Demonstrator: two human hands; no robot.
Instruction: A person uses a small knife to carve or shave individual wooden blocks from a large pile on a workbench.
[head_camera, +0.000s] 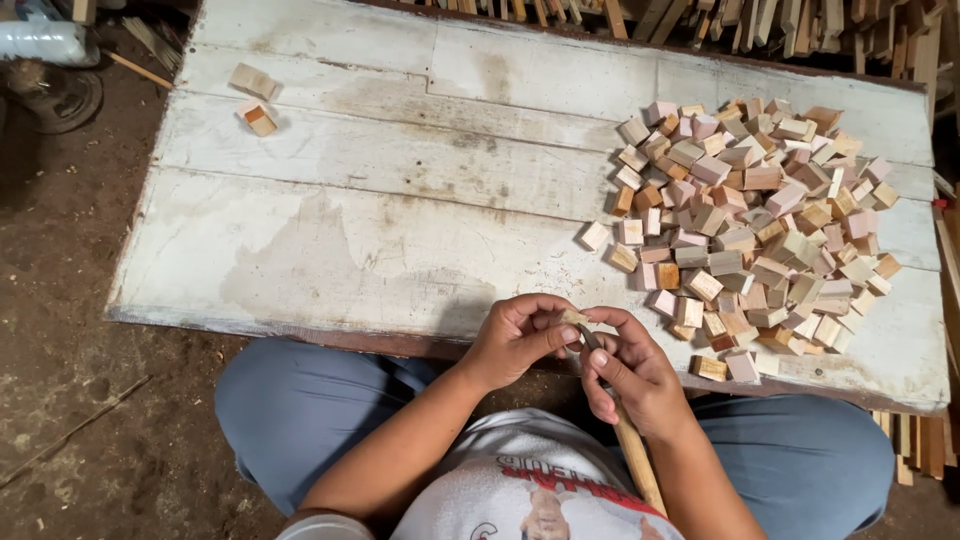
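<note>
The left hand (515, 340) is closed around a small wood block (574, 318), pinching it between thumb and fingertips just off the near edge of the board (400, 200). The right hand (632, 372) is wrapped tight around a knife (625, 425), whose wooden handle runs down toward the person's lap while the thin blade end reaches up to touch the block. Both hands meet over the board's near edge, above the crossed legs in blue trousers. On the board's right half lies a pile of blocks (750, 225), pale, pinkish and tan, heaped loosely with a few strays at its near rim. At the board's far left corner sit two blocks (254, 98), apart from the pile. Beyond the board's far edge lie wood sticks (780, 25); left of the board is bare dirt floor.
</note>
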